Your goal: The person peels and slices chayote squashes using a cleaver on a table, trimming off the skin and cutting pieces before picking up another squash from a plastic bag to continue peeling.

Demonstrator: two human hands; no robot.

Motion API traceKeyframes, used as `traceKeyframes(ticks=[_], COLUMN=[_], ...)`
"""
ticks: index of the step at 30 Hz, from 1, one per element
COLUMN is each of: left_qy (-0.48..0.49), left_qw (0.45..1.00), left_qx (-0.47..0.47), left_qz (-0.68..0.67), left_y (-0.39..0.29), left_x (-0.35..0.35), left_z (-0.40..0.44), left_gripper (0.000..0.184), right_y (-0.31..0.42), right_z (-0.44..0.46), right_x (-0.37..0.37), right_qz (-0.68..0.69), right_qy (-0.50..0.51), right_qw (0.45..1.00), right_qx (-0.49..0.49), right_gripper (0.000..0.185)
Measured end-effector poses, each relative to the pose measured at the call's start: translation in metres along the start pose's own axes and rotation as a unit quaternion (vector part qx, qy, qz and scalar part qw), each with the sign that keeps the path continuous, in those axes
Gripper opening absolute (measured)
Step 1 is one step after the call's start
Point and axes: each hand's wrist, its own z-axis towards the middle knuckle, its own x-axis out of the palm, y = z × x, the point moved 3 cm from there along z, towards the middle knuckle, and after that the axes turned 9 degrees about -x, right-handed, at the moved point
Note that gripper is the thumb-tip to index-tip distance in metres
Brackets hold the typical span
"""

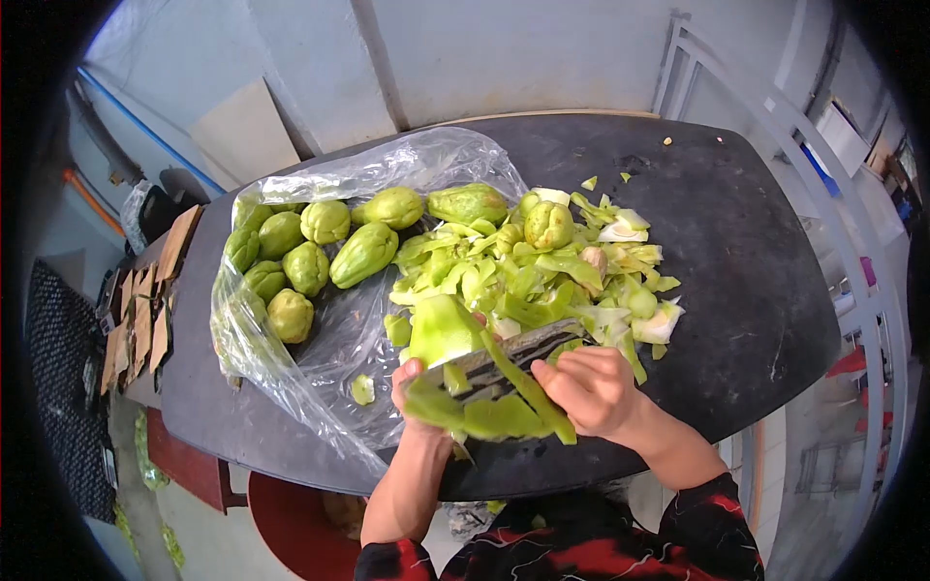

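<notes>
A pale green, mostly peeled chayote (441,331) is held in my left hand (418,402), its fingers largely hidden behind the fruit and peel. My right hand (589,389) is closed in a fist around a knife, whose handle I cannot see. The broad grey blade of the knife (523,347) lies against the chayote's near side. Long green strips of peel (504,416) hang in front of both hands, somewhat blurred. Just beyond the hands is a pile of peelings (528,276), with a whole chayote (549,225) on it.
Several unpeeled chayotes (364,255) lie on a clear plastic bag (329,382) at the left of the dark table (746,281). Below the table's front edge is a red tub (291,523). A grey metal railing (823,165) stands at the right.
</notes>
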Motion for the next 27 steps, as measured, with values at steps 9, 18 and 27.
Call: traceKeyframes(ticks=[9,18,27], left_qy=[0.04,0.072,-0.1], left_qw=[0.999,0.997,0.98], left_qx=[-0.015,-0.035,0.018], left_qz=[0.021,-0.024,-0.174], left_y=[-0.005,-0.003,-0.003], left_x=[0.006,0.01,0.005], left_z=[-0.002,-0.002,0.001], left_gripper=[0.088,0.086,0.078], right_y=[-0.028,-0.041,-0.017], right_z=[-0.014,-0.02,-0.008], right_x=[0.004,0.016,0.004], right_qz=[-0.008,-0.01,-0.041], right_qy=[0.021,0.022,0.006], right_qw=[0.998,0.993,0.997], right_qx=[0.055,0.115,0.062], right_gripper=[0.011,0.017,0.012])
